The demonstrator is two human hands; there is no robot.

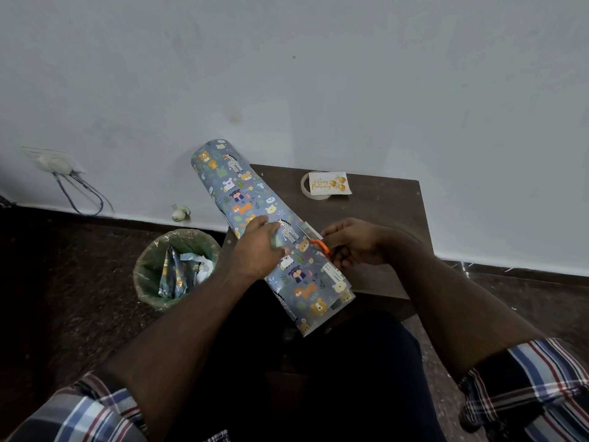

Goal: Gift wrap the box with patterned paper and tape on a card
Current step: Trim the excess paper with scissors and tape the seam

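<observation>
Head view: two hands cutting one roll of patterned paper on a small dark table.

Left hand (261,247) presses flat, fingers straight, on the patterned paper (251,205); right hand (353,242) grips one pair of orange scissors (314,240), blades at the paper's right edge. Its long axis slants across the table (382,205), far end up-left, past the table's left edge. One card (330,183) lies on one tape roll (304,186) at the table's back; one bin (175,269) stands left of the table.
</observation>
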